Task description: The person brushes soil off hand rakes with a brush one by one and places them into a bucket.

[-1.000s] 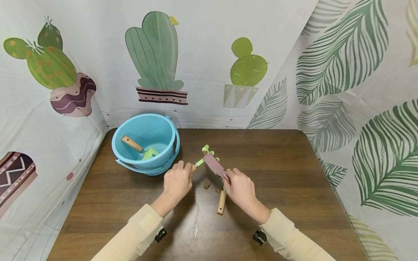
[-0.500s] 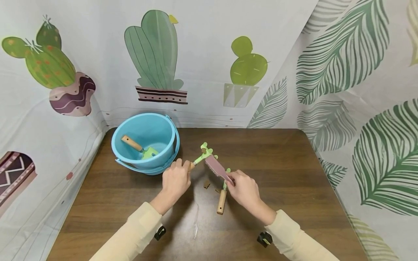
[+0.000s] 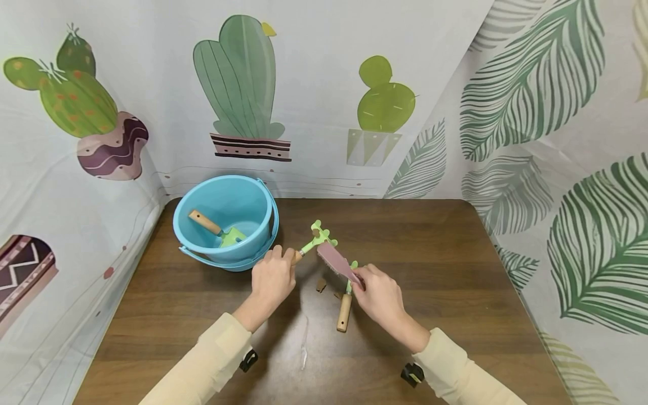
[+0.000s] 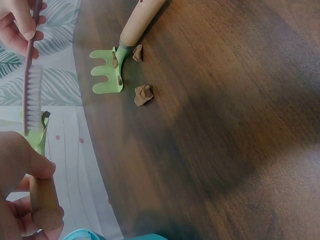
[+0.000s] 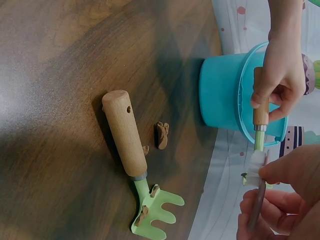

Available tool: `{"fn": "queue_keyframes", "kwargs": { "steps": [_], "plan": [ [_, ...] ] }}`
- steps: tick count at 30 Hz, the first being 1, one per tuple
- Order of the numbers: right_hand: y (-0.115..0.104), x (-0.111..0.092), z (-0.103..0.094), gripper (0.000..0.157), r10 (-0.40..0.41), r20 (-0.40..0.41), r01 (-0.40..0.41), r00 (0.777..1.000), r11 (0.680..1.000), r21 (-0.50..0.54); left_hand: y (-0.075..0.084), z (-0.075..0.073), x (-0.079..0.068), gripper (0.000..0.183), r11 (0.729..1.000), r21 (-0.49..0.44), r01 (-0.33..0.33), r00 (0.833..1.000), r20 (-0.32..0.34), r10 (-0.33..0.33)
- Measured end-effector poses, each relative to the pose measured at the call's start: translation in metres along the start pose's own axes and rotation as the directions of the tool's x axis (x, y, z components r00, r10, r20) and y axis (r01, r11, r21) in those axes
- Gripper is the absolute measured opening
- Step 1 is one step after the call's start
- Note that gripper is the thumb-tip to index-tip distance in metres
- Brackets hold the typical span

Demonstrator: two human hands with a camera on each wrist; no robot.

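Observation:
My left hand (image 3: 273, 275) grips the wooden handle of a green toy rake (image 3: 319, 238), held up above the table. A brown clay-like bit sticks to its head. My right hand (image 3: 379, 295) pinches the handle of a mauve brush (image 3: 335, 261). In the left wrist view the brush's white bristles (image 4: 34, 95) face the rake's head and seem to touch it. A second green rake (image 5: 125, 135) with a wooden handle lies on the table below, brown bits on its prongs. Beside it lie a brown lump (image 4: 143, 95) and a smaller crumb (image 4: 137, 53).
A light blue bucket (image 3: 238, 260) stands at the table's back left, its handle lowered. Inside leans a green shovel (image 3: 205, 221) with a wooden handle. A printed cloth (image 3: 324, 112) hangs along the table's back edge. A thin pale streak (image 3: 304, 349) marks the tabletop.
My right hand and the brush have shifted slightly right and toward me, uncovering more of the held rake's head. My left hand has barely moved. The bucket and the lying rake are unmoved.

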State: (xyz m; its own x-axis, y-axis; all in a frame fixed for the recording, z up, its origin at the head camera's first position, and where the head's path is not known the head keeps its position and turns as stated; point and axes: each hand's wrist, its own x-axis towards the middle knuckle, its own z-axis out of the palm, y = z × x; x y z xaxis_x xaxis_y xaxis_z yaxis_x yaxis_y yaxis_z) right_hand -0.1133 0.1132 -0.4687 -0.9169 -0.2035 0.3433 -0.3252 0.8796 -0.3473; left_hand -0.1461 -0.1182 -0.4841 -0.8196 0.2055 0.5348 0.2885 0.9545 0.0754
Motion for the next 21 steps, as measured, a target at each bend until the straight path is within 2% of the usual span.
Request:
{"fn": "queue_keyframes", "kwargs": {
  "steps": [12, 21],
  "plan": [
    [-0.0016, 0.0063, 0.0045, 0.022, -0.053, -0.112, 0.048, 0.992, 0.998, -0.048, 0.0040, -0.0008, -0.0046, 0.019, 0.999, 0.005, -0.049, 0.998, -0.042, 0.050],
    [-0.0065, 0.0071, 0.0052, 0.020, -0.066, -0.112, 0.054, 0.991, 0.993, -0.103, 0.0072, -0.0014, -0.0035, 0.020, 0.999, 0.014, -0.052, 0.997, -0.052, 0.053]
  ]
}}
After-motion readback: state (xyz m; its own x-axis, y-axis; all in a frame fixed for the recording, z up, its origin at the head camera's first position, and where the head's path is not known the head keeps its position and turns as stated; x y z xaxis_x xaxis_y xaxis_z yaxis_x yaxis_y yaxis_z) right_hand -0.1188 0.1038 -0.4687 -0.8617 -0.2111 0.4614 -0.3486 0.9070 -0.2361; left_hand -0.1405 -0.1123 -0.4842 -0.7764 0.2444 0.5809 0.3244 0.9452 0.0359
